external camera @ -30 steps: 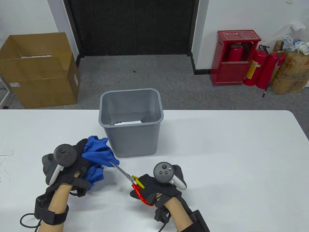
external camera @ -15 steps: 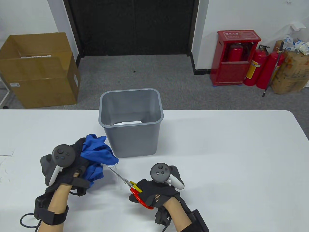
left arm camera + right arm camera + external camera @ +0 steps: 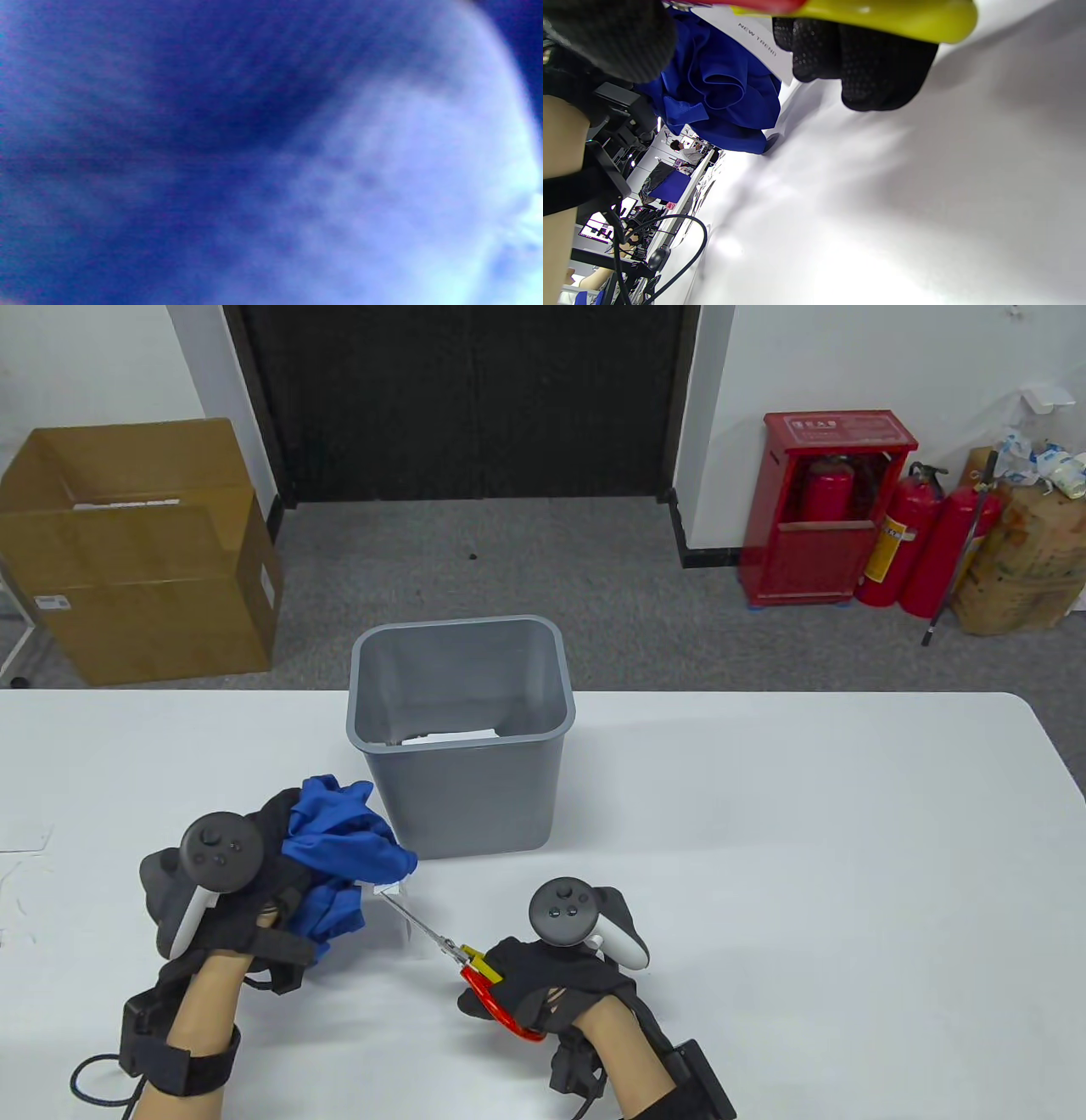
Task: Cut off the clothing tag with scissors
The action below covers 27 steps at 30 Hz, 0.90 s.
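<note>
My left hand grips a bunched blue garment and holds it above the table, left of the bin. A white tag hangs from the garment's lower right edge; in the right wrist view the tag reads "NEW TREND" beside the blue cloth. My right hand holds red and yellow scissors by the handles. The blade tips point up and left and meet the tag. The left wrist view shows only blurred blue cloth.
A grey plastic bin stands on the white table right behind the garment, with white paper scraps inside. A cable and wrist strap trail from each forearm near the front edge.
My right hand has drawn the scissors back towards me and a little left; the blade tips have come out from under the blue cloth to the tag. The left hand has shifted slightly left.
</note>
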Tool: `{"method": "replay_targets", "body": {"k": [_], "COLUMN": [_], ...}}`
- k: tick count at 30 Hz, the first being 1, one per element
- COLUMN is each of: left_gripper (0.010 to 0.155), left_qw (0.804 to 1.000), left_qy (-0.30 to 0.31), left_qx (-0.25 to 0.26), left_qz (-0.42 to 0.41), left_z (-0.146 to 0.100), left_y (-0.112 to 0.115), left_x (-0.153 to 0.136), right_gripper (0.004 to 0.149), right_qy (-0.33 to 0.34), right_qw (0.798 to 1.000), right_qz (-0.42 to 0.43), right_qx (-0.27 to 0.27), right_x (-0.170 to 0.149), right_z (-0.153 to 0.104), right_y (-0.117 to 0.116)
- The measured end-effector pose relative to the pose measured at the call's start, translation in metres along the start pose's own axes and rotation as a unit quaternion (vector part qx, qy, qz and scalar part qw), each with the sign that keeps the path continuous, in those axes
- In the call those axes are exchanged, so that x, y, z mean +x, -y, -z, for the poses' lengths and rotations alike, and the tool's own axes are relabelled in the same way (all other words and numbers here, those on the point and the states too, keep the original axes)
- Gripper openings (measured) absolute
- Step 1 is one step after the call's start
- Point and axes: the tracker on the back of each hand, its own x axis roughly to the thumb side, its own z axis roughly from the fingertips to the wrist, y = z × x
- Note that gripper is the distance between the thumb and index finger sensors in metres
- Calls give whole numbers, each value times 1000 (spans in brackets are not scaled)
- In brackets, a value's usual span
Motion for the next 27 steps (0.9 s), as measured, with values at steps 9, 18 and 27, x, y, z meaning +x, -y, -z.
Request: {"method": "replay_targets", "body": {"k": [9, 18, 27], "left_gripper": [65, 65, 65], "left_qw": [1000, 1000, 1000], "left_qy": [2, 13, 21], "left_qx": [-2, -15, -21], "left_qz": [0, 4, 5], "left_z": [0, -1, -2], "left_y": [0, 2, 4], "left_x": [0, 4, 10], "right_gripper": [78, 78, 78], "right_qy": [-11, -3, 37], "right_qw": [1000, 1000, 999], "right_qz": [1, 14, 6], "right_qx": [7, -5, -23], "right_x": [0, 1, 3], "right_z": [-1, -1, 1], "right_y": [-1, 2, 1]}}
